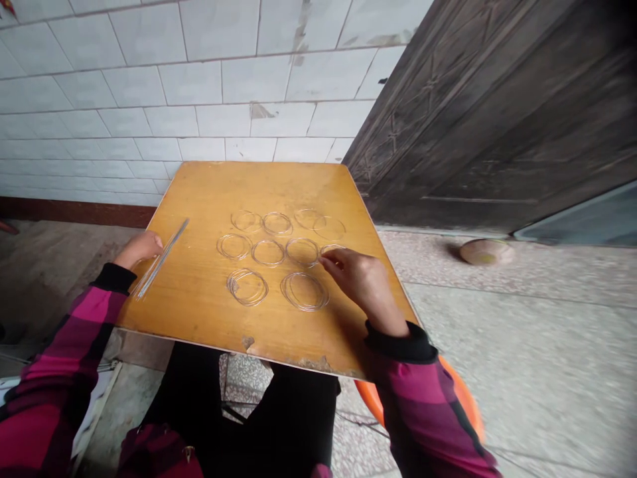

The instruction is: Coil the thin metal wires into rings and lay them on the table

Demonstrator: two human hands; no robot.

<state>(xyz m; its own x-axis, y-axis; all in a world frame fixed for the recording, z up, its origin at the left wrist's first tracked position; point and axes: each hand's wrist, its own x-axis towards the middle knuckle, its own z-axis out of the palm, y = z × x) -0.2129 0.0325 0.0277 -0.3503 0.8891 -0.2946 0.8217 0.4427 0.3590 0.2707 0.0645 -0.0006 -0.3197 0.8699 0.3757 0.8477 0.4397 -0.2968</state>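
Ten wire rings [326,297] set out; straight wires [167,254] lie apart, uncoiled

Right hand [358,275]: thumb and forefinger tips drawn together, apparently pinching the rim of the right-end ring [331,246] of the middle row, on the right half of the table [199,318].

Left hand [142,249]: fingers curled, resting at the table's left side against the straight wires; whether they grip one, cannot tell.

Rings, laid out: front row, two, their several turns showing; middle row, four, the last partly under the right hand; back row, four, the two on the right overlapping and fainter. By judgement, the coiled part is well advanced, with only the right-end ring being handled.

Straight stock: one slim bundle, slanted along the left; pieces too fine to count. None of it is coiled.

In the way: the right hand, hiding part of its ring; the overlap in the back row, blurring one outline into the next.

Surroundings: chipped near edge on the table; white tiled wall [192,86] behind; dark carved door [448,126] at right; rounded pale object [486,252] on the floor, kind unclear; orange rim [462,398] below the right sleeve [428,411]; black trousers [293,415] under the near edge.
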